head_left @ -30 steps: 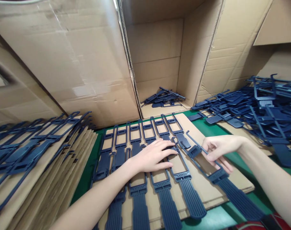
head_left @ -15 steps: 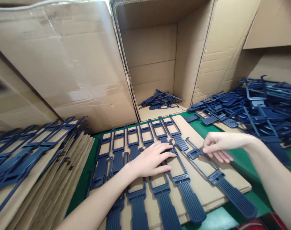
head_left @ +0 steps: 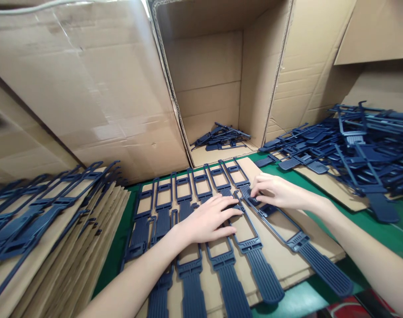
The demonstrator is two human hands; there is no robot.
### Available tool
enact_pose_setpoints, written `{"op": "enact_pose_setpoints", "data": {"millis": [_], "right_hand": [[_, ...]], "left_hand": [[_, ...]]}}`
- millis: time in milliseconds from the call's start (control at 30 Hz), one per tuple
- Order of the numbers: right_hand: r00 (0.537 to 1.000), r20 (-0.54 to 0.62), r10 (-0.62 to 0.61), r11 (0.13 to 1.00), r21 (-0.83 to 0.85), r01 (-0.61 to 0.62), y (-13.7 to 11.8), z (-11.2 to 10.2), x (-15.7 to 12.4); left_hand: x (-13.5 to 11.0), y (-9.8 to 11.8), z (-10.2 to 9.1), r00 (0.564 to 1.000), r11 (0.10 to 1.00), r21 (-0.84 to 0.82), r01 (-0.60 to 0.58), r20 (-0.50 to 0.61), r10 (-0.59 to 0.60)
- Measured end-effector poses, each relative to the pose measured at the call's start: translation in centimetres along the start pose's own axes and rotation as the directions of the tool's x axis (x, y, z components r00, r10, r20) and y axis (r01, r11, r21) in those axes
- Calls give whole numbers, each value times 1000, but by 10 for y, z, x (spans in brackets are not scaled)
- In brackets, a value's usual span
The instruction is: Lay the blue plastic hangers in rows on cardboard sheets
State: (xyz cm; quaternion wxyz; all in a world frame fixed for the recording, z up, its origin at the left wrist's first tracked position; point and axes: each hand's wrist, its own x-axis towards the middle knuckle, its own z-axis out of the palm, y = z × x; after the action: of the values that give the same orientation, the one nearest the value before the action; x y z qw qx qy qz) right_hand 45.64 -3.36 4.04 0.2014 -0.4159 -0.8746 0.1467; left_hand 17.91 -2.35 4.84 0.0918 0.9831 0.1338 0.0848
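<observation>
Dark blue plastic frames with ribbed paddle ends lie in two rows on a cardboard sheet (head_left: 307, 247). My left hand (head_left: 213, 218) rests palm down across the middle of the rows, fingers spread, partly covering several frames. With bent fingers, my right hand (head_left: 271, 191) grips the upper end of the rightmost plastic frame (head_left: 296, 240), which lies slantwise in the lower row. Its fingertips are right at the ribbed end of an upper-row plastic frame (head_left: 233, 169) and hide part of it. Beside it, another lower-row plastic frame (head_left: 263, 274) lies near my left fingertips.
On the right is a tangled pile of the same frames (head_left: 363, 145). Stacked cardboard sheets with frames between them (head_left: 98, 238) stand at left. Behind, an open cardboard box (head_left: 211, 66) holds a few loose frames (head_left: 221, 137). Green table surface (head_left: 297, 185) shows around the sheet.
My right hand has moved left and slightly up, from beside the rightmost frame onto its upper end. My left hand has stayed in place.
</observation>
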Motion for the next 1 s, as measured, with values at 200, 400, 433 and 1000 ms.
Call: {"op": "enact_pose_setpoints", "data": {"millis": [200, 400, 433, 1000], "right_hand": [[998, -13, -55, 998, -30, 55, 0, 9, 2], [996, -67, -59, 995, -84, 54, 5, 6, 0], [996, -71, -47, 994, -100, 40, 6, 6, -1], [998, -56, -18, 995, -103, 12, -4, 25, 9]], "left_hand": [[1, 0, -1, 1000, 1000, -2, -8, 0, 8], [1, 1, 0, 999, 1000, -8, -18, -27, 17], [1, 1, 0, 999, 1000, -7, -19, -28, 19], [-1, -1, 4, 998, 999, 17, -42, -38, 42]]}}
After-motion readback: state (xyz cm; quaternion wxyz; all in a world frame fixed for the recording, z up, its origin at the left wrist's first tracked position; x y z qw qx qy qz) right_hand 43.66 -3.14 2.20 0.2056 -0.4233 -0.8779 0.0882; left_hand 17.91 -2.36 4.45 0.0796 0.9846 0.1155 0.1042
